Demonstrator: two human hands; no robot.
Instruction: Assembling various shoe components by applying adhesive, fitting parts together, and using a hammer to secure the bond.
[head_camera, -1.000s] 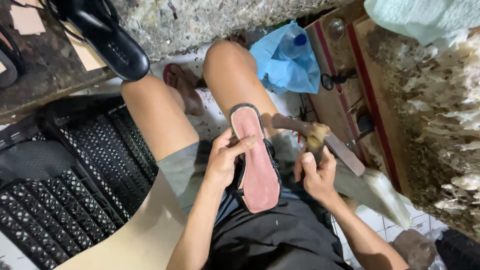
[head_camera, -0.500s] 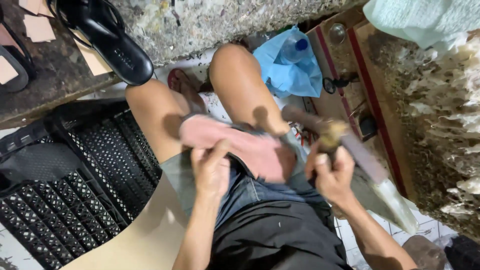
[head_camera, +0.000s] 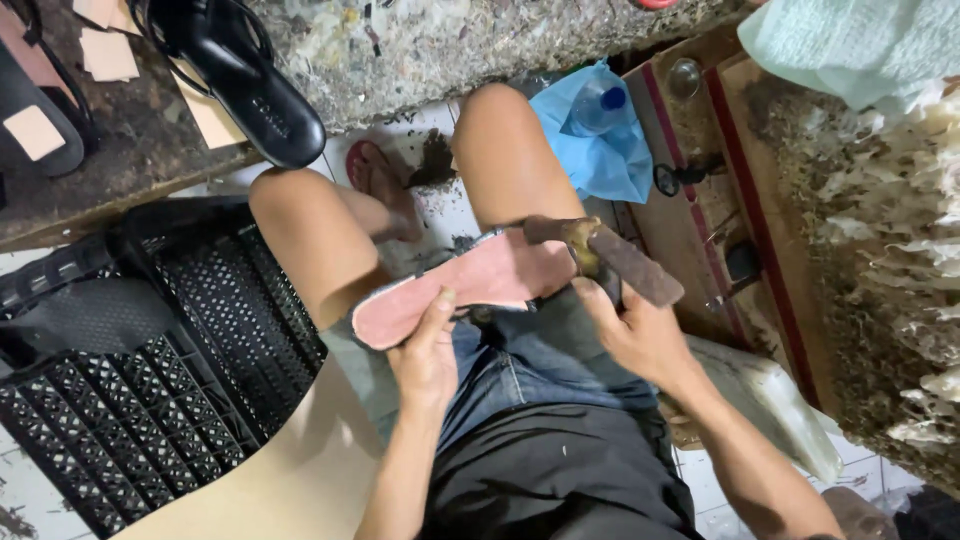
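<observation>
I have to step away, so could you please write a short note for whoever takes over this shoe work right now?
Left hand: grips the pink sole from below, lying sideways across the lap.
Right hand: holds the hammer, its head at the sole's right end.
Nearby: black sandal on the bench, black crate at the left, blue bag with a bottle on the floor.
Done: the sole is placed on the lap for hammering.
Left: cannot tell how much of it is hammered.
</observation>
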